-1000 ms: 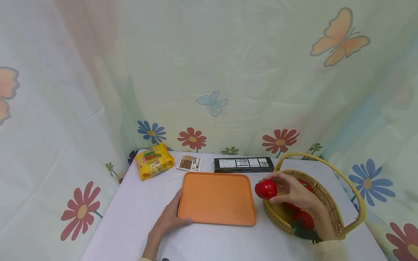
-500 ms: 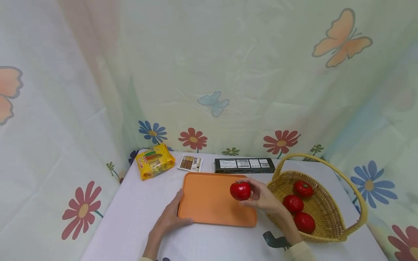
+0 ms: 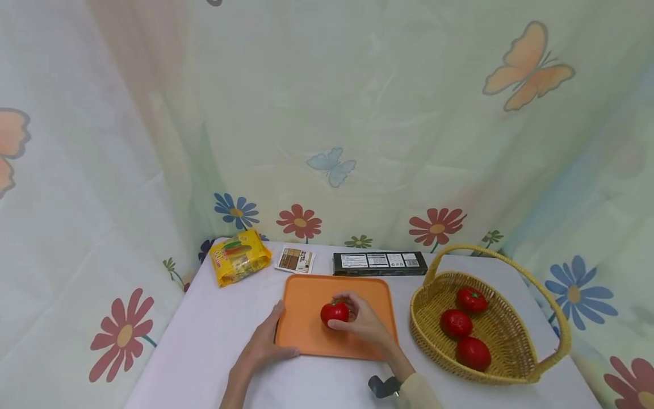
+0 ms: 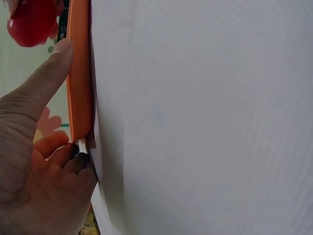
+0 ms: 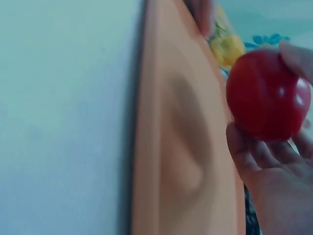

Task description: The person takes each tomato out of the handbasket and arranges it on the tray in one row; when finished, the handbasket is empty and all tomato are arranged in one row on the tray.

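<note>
My right hand (image 3: 364, 322) grips a red tomato (image 3: 332, 314) with a green stem, thumb and fingers round its sides. It hangs over the middle of a flat orange tray (image 3: 306, 289). In the right wrist view, a shadow lies on the tray beside the tomato (image 5: 266, 95). My left hand (image 3: 261, 345) holds the tray's near left corner. Its thumb lies along the front edge and its fingers along the left side. From the left wrist, the thumb (image 4: 51, 66) touches the tray's rim and the other fingers bend at its corner.
To the right stands a wicker basket (image 3: 511, 341) with a tall handle and 3 red tomatoes (image 3: 456, 323) inside. Behind the tray lie a yellow snack packet (image 3: 239, 257), a small white-and-brown packet (image 3: 295, 259) and a long black box (image 3: 380, 264). A floral curtain (image 3: 327, 113) surrounds the white table.
My right hand has carried the tomato left from above the basket to over the tray's middle, and lower. The left hand has stayed at the tray's corner.
</note>
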The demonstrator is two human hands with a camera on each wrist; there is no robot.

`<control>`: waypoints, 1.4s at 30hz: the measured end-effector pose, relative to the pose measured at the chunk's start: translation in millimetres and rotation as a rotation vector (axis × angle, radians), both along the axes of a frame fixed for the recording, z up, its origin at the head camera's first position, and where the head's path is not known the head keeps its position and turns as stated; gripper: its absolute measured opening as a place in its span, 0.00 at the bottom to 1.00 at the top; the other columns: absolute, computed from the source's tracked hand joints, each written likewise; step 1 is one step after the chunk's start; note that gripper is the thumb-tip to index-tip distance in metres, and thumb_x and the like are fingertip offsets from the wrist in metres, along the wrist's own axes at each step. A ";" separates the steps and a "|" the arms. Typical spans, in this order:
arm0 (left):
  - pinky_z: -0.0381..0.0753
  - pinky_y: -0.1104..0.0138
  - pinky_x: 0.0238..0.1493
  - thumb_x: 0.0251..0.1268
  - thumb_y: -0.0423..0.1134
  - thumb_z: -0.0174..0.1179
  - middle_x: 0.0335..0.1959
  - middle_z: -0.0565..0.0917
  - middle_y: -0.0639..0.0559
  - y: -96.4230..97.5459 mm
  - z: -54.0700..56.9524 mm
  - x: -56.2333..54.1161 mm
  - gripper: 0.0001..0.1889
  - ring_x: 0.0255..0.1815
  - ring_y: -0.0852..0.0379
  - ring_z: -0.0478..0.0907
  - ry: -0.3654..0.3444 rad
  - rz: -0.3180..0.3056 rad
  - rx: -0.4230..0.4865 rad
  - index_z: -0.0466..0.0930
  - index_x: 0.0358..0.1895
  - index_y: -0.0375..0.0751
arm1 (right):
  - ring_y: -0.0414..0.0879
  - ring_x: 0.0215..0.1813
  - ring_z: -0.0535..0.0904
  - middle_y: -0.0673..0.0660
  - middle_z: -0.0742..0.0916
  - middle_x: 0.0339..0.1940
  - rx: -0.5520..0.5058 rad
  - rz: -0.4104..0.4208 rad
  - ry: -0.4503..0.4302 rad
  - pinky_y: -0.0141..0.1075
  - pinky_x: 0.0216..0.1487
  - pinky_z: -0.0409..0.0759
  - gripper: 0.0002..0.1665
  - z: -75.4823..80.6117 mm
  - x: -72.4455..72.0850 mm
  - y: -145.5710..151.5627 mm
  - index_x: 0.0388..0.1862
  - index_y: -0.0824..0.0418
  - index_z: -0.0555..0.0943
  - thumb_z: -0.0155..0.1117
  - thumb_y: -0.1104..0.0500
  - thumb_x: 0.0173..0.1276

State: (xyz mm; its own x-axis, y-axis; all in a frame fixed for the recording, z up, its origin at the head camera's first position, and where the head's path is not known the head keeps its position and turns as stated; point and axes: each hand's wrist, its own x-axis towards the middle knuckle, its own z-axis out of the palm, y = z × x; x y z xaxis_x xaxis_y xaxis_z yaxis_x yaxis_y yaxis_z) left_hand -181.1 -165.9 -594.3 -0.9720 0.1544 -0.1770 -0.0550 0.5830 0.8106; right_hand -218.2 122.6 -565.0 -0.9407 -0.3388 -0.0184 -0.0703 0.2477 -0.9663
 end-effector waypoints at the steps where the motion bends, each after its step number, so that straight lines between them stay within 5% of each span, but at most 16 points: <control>1: 0.57 0.38 0.85 0.44 0.52 0.89 0.89 0.56 0.41 -0.4 -0.5 0.2 0.69 0.88 0.36 0.53 0.001 -0.002 -0.001 0.54 0.88 0.42 | 0.61 0.70 0.78 0.62 0.84 0.66 0.000 -0.006 0.002 0.47 0.68 0.87 0.39 -3.2 -0.7 -4.8 0.71 0.66 0.75 0.82 0.61 0.65; 7: 0.59 0.38 0.85 0.44 0.54 0.89 0.88 0.57 0.42 -0.4 -1.7 -1.0 0.68 0.88 0.36 0.53 0.010 -0.012 -0.002 0.54 0.88 0.42 | 0.65 0.72 0.76 0.62 0.84 0.66 0.037 -0.026 0.054 0.58 0.70 0.84 0.41 -10.4 -6.3 -26.4 0.70 0.65 0.77 0.86 0.64 0.59; 17: 0.61 0.36 0.83 0.46 0.53 0.89 0.88 0.58 0.41 -6.2 1.1 4.0 0.67 0.87 0.35 0.54 0.000 0.010 -0.005 0.54 0.88 0.43 | 0.62 0.70 0.77 0.60 0.84 0.67 0.128 -0.006 0.137 0.56 0.68 0.86 0.39 -20.4 -16.8 -63.8 0.69 0.63 0.82 0.87 0.61 0.59; 42: 0.64 0.35 0.81 0.45 0.55 0.88 0.88 0.59 0.40 -2.4 -3.1 0.8 0.68 0.87 0.33 0.55 0.010 -0.007 -0.008 0.54 0.89 0.45 | 0.62 0.73 0.76 0.59 0.84 0.69 0.138 -0.068 0.126 0.56 0.66 0.87 0.42 -26.5 -26.9 -101.2 0.73 0.57 0.81 0.87 0.62 0.59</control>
State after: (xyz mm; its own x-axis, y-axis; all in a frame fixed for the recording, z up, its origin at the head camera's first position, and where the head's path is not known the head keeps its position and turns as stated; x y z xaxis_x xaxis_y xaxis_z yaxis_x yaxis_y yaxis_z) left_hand -180.4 -168.2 -597.4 -0.9727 0.1594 -0.1686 -0.0432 0.5897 0.8065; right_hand -245.1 21.4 -591.5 -0.9592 -0.2766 0.0585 -0.1667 0.3858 -0.9074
